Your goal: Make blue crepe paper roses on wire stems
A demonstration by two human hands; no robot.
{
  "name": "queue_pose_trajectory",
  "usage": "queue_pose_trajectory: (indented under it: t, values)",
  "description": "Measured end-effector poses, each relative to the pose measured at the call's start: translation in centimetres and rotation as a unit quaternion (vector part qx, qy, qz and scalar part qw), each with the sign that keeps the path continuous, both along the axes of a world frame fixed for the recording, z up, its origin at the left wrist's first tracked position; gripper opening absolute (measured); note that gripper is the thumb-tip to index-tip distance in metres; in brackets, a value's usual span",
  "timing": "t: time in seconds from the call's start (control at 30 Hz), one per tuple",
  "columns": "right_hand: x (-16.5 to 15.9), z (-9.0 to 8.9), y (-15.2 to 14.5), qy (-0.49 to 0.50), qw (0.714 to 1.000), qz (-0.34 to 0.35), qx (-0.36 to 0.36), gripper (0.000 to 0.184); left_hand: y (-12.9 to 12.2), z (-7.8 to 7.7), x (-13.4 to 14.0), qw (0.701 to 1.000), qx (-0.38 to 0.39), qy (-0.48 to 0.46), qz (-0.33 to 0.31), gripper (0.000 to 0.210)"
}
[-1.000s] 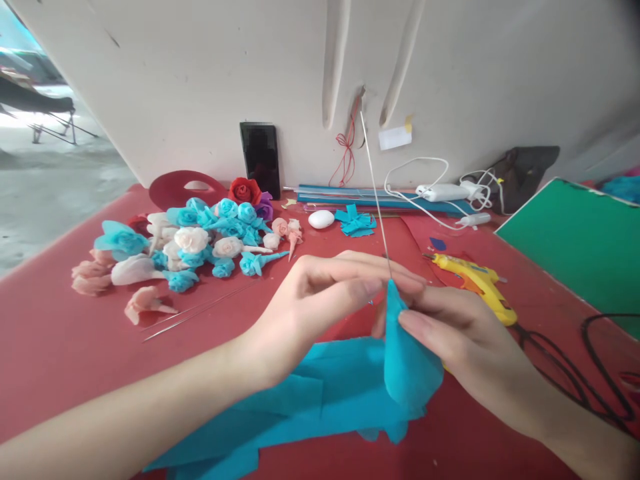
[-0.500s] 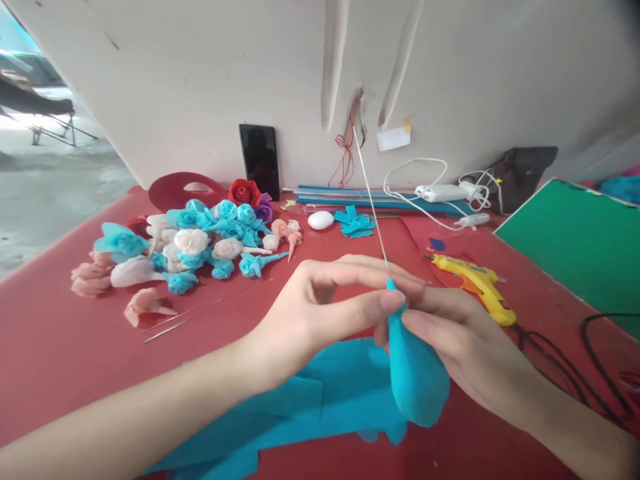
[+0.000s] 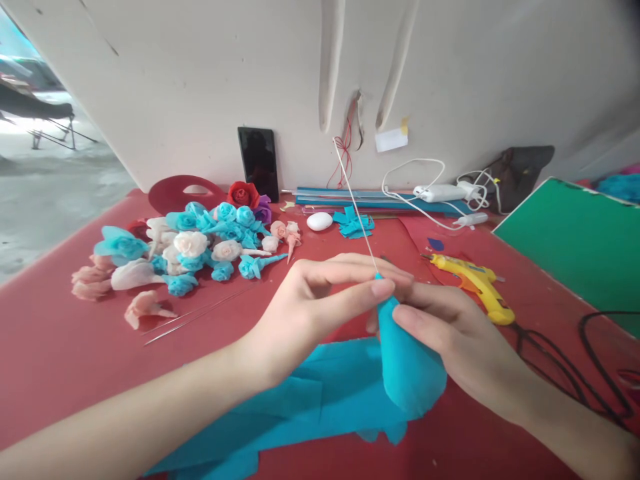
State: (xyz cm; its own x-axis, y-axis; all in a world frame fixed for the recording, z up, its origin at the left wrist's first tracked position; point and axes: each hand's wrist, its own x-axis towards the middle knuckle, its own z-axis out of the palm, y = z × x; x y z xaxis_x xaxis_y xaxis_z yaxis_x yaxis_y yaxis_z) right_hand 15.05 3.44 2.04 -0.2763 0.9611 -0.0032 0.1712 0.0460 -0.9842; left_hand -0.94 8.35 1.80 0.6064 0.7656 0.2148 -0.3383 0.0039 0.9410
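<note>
Between my two hands is a blue crepe paper petal (image 3: 411,373), its narrow end gathered around a thin white stem wire (image 3: 355,200) that slants up and away. My left hand (image 3: 320,300) pinches the narrow end between thumb and fingers. Close beside it, my right hand (image 3: 445,327) grips the petal's side with its thumb on top; its other fingers are partly hidden behind the paper. Below the hands, blue crepe paper sheets (image 3: 300,407) lie layered on the red table (image 3: 60,373).
Several crepe paper flowers (image 3: 190,243) are piled at the left, near two thin metal rods (image 3: 185,323). A yellow glue gun (image 3: 473,283) with a black cord lies right. Behind are a phone (image 3: 259,163), a white egg-shaped object (image 3: 319,221), blue scraps (image 3: 353,223) and a green board (image 3: 575,247).
Both hands and the petal have shifted slightly left. The wire's far tip has swung left and a little lower.
</note>
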Motion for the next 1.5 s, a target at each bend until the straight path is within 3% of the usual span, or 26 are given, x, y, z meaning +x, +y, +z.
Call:
queue_pose_trajectory:
  t: [0.17,0.37,0.47,0.57,0.63,0.77,0.83,0.93,1.1,1.27,1.37,1.5]
  values:
    - [0.2,-0.2,0.1,0.075,0.996,0.014,-0.042,0.03,0.0,-0.1,-0.1,1.0,-0.01,-0.026,-0.003,0.018]
    - [-0.3,0.3,0.4,-0.027,0.999,-0.015,0.032,0.015,0.0,-0.2,-0.1,1.0,0.0,-0.011,0.014,0.018]
    - [-0.1,0.7,0.6,-0.044,0.998,-0.018,0.051,0.017,0.5,0.0,-0.1,0.995,0.003,-0.031,0.095,0.016]
    - [0.5,1.1,0.9,-0.092,0.988,-0.042,0.118,0.017,1.6,-0.1,-0.1,0.981,0.003,-0.059,0.183,0.009]
    - [1.0,1.4,1.1,-0.154,0.964,-0.068,0.207,0.013,2.4,-0.5,-0.2,0.981,0.004,-0.051,0.185,0.004]
    - [1.8,1.4,2.0,-0.255,0.875,-0.1,0.399,0.007,3.2,-1.2,-0.4,0.99,-0.015,0.003,0.143,0.011]
    - [2.2,1.2,2.4,-0.282,0.842,-0.114,0.446,0.01,3.0,-1.1,-0.4,0.991,-0.014,0.02,0.132,0.01]
    - [2.7,1.0,3.0,-0.295,0.824,-0.133,0.465,0.012,2.3,-0.6,-0.3,0.99,0.0,0.052,0.129,0.014]
    - [3.3,0.5,3.5,-0.304,0.82,-0.136,0.464,0.018,1.5,0.2,-0.1,0.982,0.041,0.11,0.147,0.013]
    - [3.3,-0.1,4.0,-0.288,0.822,-0.139,0.472,0.02,1.5,0.1,-0.1,0.971,0.06,0.187,0.136,0.009]
    - [3.0,-0.3,4.1,-0.256,0.837,-0.157,0.457,0.018,1.6,-0.1,0.0,0.966,0.055,0.223,0.122,0.009]
    - [2.7,-0.5,3.7,-0.195,0.88,-0.194,0.388,0.015,1.7,-0.6,0.1,0.962,0.054,0.244,0.109,0.017]
